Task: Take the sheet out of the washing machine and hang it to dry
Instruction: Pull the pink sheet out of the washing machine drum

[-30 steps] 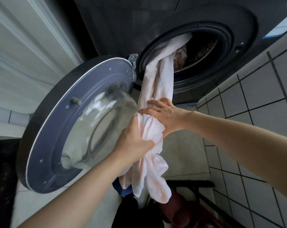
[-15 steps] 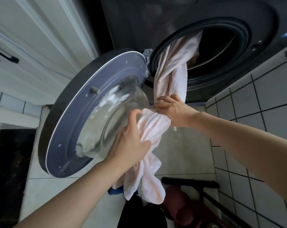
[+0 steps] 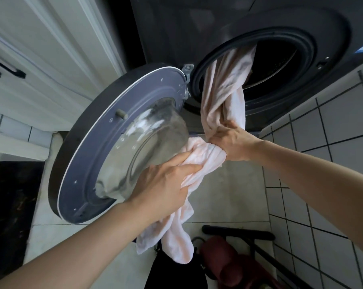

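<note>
Sheet (image 3: 223, 90) half out of the washer (image 3: 176, 28), head view. It's a pale pink rope of cloth, twisted on itself, with its top end inside the dark drum (image 3: 280, 65) and draped over the left lip of the round opening.

Right hand (image 3: 232, 140) has it just below the opening, fingers curled tight round the twist. From there the sheet bends across to the left hand (image 3: 164, 184), lower and nearer the camera, which grips the next stretch with thumb on top and fingers wrapped under. Both hands are clamped on cloth, close together, with a short bunched span between them.

Below the left hand the loose end hangs free above the floor (image 3: 228, 195), its tip in front of a black shape (image 3: 172, 274) at the bottom edge.

Door (image 3: 93, 163) stands wide open on the left, hinged beside the opening, its glass bowl (image 3: 151, 147) bulging toward the left hand. Whether hand and glass touch, I cannot tell.

There's a white tiled wall (image 3: 332, 132) on the right and a white cabinet (image 3: 41, 49) on the left. A dark red object (image 3: 228, 259) and a black bar (image 3: 237, 231) sit low by the floor.
</note>
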Demonstrator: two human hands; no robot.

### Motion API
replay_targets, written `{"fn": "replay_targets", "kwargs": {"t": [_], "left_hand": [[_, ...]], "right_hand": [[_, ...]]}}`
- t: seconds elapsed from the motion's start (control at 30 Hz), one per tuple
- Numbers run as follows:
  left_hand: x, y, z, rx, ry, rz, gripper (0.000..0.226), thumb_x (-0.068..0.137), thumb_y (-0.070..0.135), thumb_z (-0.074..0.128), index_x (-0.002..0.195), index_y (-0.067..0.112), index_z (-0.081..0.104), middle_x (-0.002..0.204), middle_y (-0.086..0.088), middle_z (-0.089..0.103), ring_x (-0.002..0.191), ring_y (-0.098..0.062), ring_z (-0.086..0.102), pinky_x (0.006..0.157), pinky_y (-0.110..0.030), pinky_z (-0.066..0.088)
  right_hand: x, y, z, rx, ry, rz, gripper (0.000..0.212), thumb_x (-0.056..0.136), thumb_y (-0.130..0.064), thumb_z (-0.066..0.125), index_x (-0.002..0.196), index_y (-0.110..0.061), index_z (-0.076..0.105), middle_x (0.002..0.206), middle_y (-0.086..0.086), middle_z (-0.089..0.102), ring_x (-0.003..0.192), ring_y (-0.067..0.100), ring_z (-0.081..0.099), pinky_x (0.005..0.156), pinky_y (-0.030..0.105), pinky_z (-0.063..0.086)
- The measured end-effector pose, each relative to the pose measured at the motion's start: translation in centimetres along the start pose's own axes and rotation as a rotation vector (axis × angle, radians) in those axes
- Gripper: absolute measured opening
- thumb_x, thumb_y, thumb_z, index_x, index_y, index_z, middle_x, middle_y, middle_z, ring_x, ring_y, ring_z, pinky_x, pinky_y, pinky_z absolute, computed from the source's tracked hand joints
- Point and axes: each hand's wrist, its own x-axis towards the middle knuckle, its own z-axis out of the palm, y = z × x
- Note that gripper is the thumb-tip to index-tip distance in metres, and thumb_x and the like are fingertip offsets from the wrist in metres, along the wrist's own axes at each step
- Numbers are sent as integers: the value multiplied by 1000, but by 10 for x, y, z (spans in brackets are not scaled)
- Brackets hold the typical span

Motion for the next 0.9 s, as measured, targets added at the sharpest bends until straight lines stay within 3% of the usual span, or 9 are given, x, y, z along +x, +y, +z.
{"fn": "replay_targets", "kwargs": {"t": [0.13,0.3,0.43,0.5,0.6,0.67,0.77,0.83,0.9], "left_hand": [[-6,-7,-4,-56,97,27,53,77,20,55,122,47,58,143,34,32,100,-13,61,77,-30,50],[-18,-14,-13,-106,141,3,57,78,14,58,123,48,56,146,43,12,98,-16,64,76,-37,54],[-19,-17,-22,-51,197,46,69,77,10,60,132,49,48,148,45,5,68,-6,58,62,-32,53],[-19,-19,-22,11,182,56,72,79,12,56,138,52,40,146,47,7,75,-6,59,64,-29,53],[-9,-17,-16,83,97,-70,67,85,16,48,138,54,35,145,48,8,98,-16,63,77,-33,53],[4,-13,-7,119,16,-159,62,86,15,48,137,48,38,149,41,14,108,-22,60,82,-31,49],[27,-10,5,142,-37,-299,48,87,14,47,130,34,50,146,18,41,115,-27,57,82,-31,43],[38,-10,9,157,-58,-403,44,85,14,45,125,29,53,133,2,55,113,-31,58,79,-32,40],[42,-10,12,158,-83,-436,41,86,15,44,124,25,54,127,-5,58,112,-32,57,79,-32,41]], "right_hand": [[5,6,0,26,85,14,31,61,-16,74,92,-19,69,85,-2,65,97,29,58,82,46,44],[15,12,-11,65,62,24,40,68,-18,74,106,-21,67,109,-7,63,119,23,47,94,48,31],[22,20,-15,115,49,43,44,69,-16,74,111,-16,59,101,2,64,103,28,55,99,48,32],[23,21,-22,131,-9,80,54,68,-13,74,117,-8,51,96,13,61,96,33,57,91,45,44],[19,23,-27,-58,-40,104,63,68,-6,68,124,-4,39,86,17,61,82,34,62,76,41,49],[14,22,-32,-115,-68,104,65,73,-9,64,129,-9,31,85,16,63,77,32,65,78,39,49],[5,18,-43,-70,-152,186,64,85,-15,50,141,-14,20,102,16,64,89,32,65,87,39,45],[0,13,-49,-90,-65,147,70,81,-19,41,143,-19,8,112,18,57,88,36,65,87,46,47],[-9,8,-53,-160,34,14,82,73,-20,44,145,-34,7,111,19,52,79,36,63,76,50,50]]}}
